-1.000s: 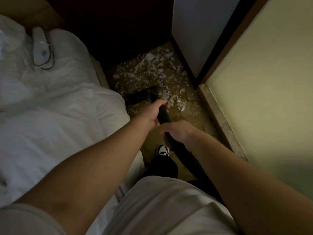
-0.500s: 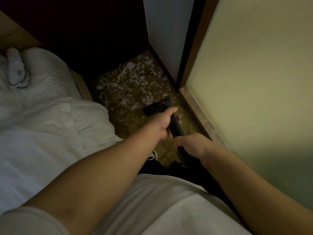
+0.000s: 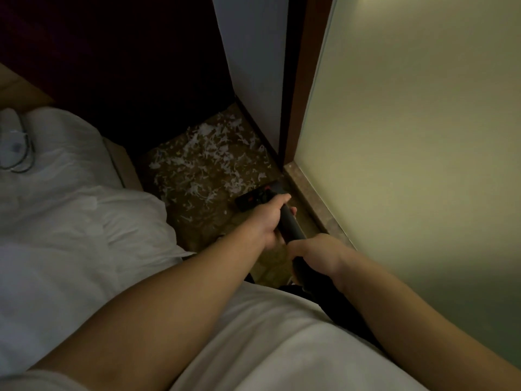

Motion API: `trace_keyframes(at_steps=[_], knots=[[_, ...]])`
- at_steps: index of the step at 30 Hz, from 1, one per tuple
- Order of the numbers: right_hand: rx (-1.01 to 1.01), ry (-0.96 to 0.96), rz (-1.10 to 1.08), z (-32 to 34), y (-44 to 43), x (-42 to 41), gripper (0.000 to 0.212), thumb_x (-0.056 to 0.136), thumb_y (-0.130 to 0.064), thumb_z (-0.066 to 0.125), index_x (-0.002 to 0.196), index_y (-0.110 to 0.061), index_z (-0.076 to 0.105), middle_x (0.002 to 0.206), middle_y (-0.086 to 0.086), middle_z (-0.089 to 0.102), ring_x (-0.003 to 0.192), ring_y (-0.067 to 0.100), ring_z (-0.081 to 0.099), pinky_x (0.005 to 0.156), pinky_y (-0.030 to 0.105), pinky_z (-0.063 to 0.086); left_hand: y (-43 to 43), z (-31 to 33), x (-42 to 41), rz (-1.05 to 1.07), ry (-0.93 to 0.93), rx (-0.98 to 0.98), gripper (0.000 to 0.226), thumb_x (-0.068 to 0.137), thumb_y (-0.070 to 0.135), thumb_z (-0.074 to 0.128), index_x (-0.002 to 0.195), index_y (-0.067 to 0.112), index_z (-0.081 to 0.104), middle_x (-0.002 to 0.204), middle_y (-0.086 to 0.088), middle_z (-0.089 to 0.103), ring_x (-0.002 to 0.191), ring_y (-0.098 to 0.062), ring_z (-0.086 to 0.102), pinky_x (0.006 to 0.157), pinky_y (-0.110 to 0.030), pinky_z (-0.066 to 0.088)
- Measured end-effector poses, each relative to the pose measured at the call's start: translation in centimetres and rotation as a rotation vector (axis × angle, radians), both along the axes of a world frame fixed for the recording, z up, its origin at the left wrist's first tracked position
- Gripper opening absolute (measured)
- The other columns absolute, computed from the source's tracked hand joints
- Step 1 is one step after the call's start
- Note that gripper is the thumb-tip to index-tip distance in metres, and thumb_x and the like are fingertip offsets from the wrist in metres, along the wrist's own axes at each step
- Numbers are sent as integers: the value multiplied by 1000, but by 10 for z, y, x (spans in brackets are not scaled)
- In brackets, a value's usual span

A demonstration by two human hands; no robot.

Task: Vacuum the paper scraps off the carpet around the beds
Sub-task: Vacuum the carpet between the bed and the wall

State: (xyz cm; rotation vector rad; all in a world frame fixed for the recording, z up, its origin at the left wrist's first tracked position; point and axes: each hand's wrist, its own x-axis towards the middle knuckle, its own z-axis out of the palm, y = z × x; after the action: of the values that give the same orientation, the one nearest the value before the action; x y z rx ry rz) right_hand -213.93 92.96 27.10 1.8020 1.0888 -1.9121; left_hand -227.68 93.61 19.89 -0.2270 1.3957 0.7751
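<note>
Where the brown patterned carpet (image 3: 203, 221) runs as a narrow strip btwn the bed (image 3: 70, 221) and a pale frosted panel (image 3: 408, 136), white paper scraps (image 3: 208, 153) lie thick at the far end, in the corner under a dark recess. Room is dim. A stone sill (image 3: 310, 198) lines the panel's foot. The vacuum head (image 3: 253, 197), black w/ red bits, sits on the carpet at the near-right edge of the scraps, just beside the sill. Left hand (image 3: 270, 218) has its fingers curled round the black wand (image 3: 290, 224) low down, nr the head; right hand (image 3: 315, 255) grips it higher, closer to the body. Bed has rumpled white linen, w/ a white corded device (image 3: 14, 142) on it at far left.
</note>
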Motion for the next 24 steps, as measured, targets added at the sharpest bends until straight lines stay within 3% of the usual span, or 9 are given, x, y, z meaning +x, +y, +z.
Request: trace_keyframes(at_steps=[3,8,13,17,20,24], knots=[[-14,38,-41,2,20,-35,24,85,-21,75,99,-2,71,83,15,69,69,28,64,63,33,52,20,-3,-32,7,54,32,42,93,37,69,127,13,60,91,-3,62,82,-19,64,59,-36,53],[-32,64,-86,1,59,-115,26,85,-17,73,102,3,70,82,17,66,69,29,61,66,39,50,63,-16,-110,-7,111,21,42,92,44,68,118,11,64,85,-1,63,77,-20,63,53,-29,53],[-52,32,-137,-9,95,-209,12,90,-11,68,87,1,69,59,11,64,42,21,59,47,26,47,105,-24,-200,-44,119,50,27,95,39,66,98,13,65,81,-2,63,76,-18,63,79,-36,56],[-44,60,-163,-5,130,-291,15,93,-12,69,85,1,70,47,5,63,35,17,59,39,22,45,142,-18,-282,-104,182,80,31,97,41,62,82,13,64,75,-2,62,73,-19,61,80,-33,52],[-37,85,-176,-7,156,-343,18,91,-10,69,75,-2,69,50,7,63,39,19,58,41,24,46,169,-15,-334,-84,218,100,28,95,39,65,87,12,67,78,-2,64,72,-17,63,75,-31,54],[-4,79,-138,-11,182,-391,12,82,-15,73,77,-4,71,73,15,66,60,28,61,59,33,49,196,-11,-379,-50,233,118,24,96,37,65,91,14,64,78,-1,64,70,-14,63,66,-28,53]])
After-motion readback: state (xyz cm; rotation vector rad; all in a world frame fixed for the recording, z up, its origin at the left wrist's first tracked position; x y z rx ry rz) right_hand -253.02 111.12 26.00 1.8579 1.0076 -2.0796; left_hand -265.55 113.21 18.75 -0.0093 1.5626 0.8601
